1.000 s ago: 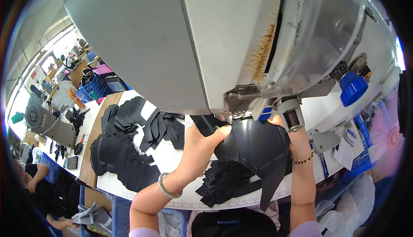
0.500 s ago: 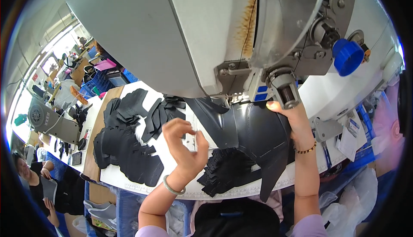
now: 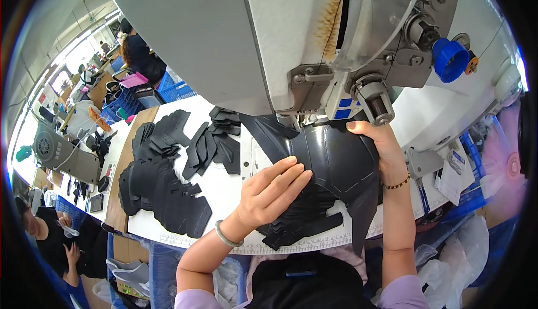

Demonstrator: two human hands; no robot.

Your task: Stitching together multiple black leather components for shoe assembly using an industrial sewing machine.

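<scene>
Along the lower edge of the frame, lilac sleeves (image 3: 403, 293) of soft cloth flank a matte black cloth (image 3: 305, 286), and crumpled clear plastic (image 3: 448, 258) gathers at the lower right. Beyond them curves the near edge of a smooth white worktop (image 3: 224, 219), printed with fine ruler marks. On it, at lower centre, sits a stack of thin black pieces (image 3: 302, 228), their edges layered and jagged.

Over that stack, at the centre, lies the black panel (image 3: 347, 163), glossy and leather-like, domed in the middle, marked with pale dashed lines, one pointed tail hanging toward the lower edge. The left hand (image 3: 272, 191), a smooth pale bangle (image 3: 221, 235) at its wrist, has its fingers nearly straight and side by side, tips on the panel's left part; its thumb is hidden, so I cannot tell whether that grip pinches. The right hand (image 3: 381, 141), above a bracelet of round beads (image 3: 396, 183), has its grip closed on the panel's right edge, thumb on top.

At the panel's far edge stands the sewing machine (image 3: 185, 40), smooth grey-white with a brown stain and a ribbed blue knob (image 3: 450, 61). Left of centre spread flat black cutouts (image 3: 168, 191) in overlapping fans. Farther, at upper left, stands a latticed blue crate (image 3: 120, 106).
</scene>
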